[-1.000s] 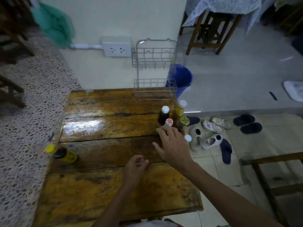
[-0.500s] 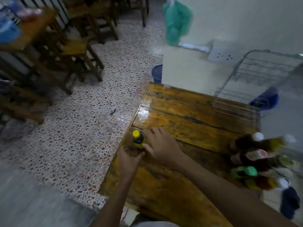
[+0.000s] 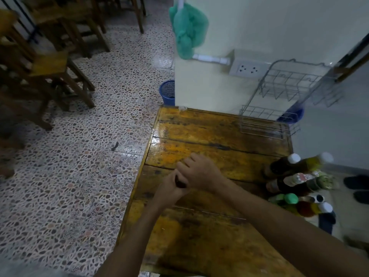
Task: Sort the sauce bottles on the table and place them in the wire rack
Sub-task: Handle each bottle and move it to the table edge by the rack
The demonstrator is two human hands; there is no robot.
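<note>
Left edge of wooden table (image 3: pixel 209 236): dark bottle (image 3: pixel 180 183) gripped in left hand (image 3: pixel 169 189), right hand (image 3: pixel 201 172) laid over it, grip not discernible | risk: bottle dropped off that edge | bottle mostly hidden | right edge: sauce bottles (image 3: pixel 295 180) blurred | far right corner: wire rack (image 3: pixel 279 108) unfilled.

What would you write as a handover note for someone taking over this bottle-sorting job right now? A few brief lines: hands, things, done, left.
Left hand grips a small dark bottle near the table's left edge; the bottle is mostly hidden.
Right hand lies over it, fingers fairly straight; whether it grips is unclear.
Cluster of sauce bottles stands at the table's right edge.
Wire rack stands at the far right corner, both shelves without bottles.
Done: nothing racked yet.
Left: bring the stray bottle over, sort all, load the rack.
</note>
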